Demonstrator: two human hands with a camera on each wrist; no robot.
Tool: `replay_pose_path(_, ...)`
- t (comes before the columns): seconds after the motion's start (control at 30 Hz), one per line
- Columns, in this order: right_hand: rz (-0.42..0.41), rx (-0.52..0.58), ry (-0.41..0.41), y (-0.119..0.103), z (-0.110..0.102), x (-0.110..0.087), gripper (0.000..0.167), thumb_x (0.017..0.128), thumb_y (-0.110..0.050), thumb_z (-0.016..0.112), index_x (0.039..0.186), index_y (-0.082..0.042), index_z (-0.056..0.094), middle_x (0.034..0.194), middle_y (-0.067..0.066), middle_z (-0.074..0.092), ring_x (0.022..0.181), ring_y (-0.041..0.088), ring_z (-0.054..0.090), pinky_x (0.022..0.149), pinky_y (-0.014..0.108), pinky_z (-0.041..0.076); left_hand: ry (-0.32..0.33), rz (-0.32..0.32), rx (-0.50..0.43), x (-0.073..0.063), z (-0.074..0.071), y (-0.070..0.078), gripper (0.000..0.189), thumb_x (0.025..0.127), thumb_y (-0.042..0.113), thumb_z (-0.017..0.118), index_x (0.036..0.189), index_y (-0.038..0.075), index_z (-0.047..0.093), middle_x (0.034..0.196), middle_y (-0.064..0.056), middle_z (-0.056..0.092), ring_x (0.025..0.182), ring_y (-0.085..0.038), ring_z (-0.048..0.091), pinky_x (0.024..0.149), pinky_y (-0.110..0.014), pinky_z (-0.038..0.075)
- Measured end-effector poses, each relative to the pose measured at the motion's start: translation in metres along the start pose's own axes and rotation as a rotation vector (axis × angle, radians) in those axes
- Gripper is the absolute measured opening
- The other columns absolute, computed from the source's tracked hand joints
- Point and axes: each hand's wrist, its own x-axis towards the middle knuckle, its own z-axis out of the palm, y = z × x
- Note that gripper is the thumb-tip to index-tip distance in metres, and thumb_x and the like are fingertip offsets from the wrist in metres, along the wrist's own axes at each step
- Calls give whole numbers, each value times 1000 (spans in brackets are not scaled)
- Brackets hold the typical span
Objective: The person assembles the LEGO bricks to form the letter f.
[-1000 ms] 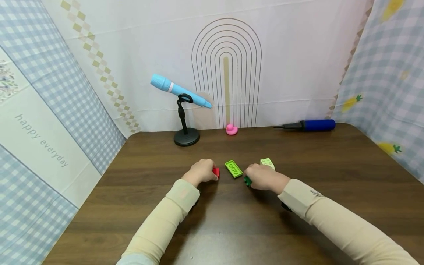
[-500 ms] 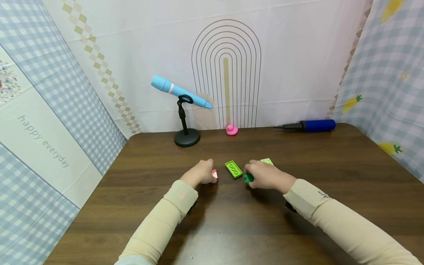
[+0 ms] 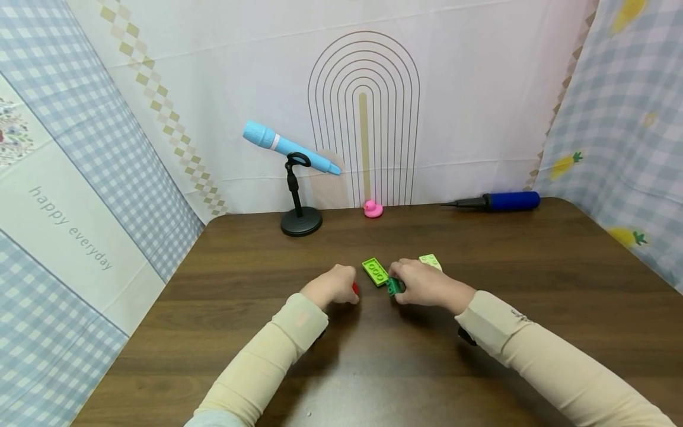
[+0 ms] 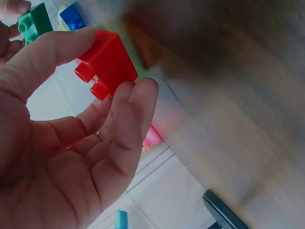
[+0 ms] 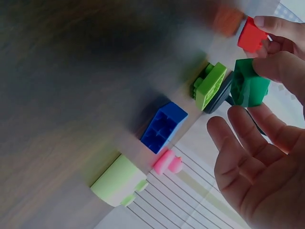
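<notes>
Left hand (image 3: 332, 286) pinches red brick (image 4: 110, 62), right hand (image 3: 427, 286) pinches green brick (image 5: 249, 86). Bricks closer than before, seemingly being brought together.

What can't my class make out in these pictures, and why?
Head view: the blue toy brick, hidden by the right hand.
Head view: most of the red toy brick, covered by the left hand.
Head view: the dark marking on the right sleeve, too small to read.
Left wrist view: most of the light-blue microphone, cut off by the bottom edge.
</notes>
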Motion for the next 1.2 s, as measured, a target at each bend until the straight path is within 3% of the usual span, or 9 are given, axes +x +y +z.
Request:
replay_pose_path(0.5,37,87,14,-12,7,11,33,71,-25,68,96,-9,54,87,1,55,76,12,49,63,30,41,-40,-7,-67,-5,-6,-1,26,65,13,75,80,6,56,70,-1,53,67,-15,50,60,-27,41)
replay_pose_path(0.83,85,121,18,-20,10,20,33,71,-28,69,98,-13,57,89,-2,56,74,11,48,63,30,40,-9,5,15,-7,-5,-3,24,67,21,74,83,11,59,69,3,52,64,-14,50,56,-30,40)
replay_pose_path(1.2,85,124,27,-23,11,24,35,71,-30,70,99,-13,59,90,-3,58,73,11,48,64,30,41,-22,9,-16,-7,-7,-5,28,67,19,74,90,10,60,71,3,53,65,-14,50,56,-30,40)
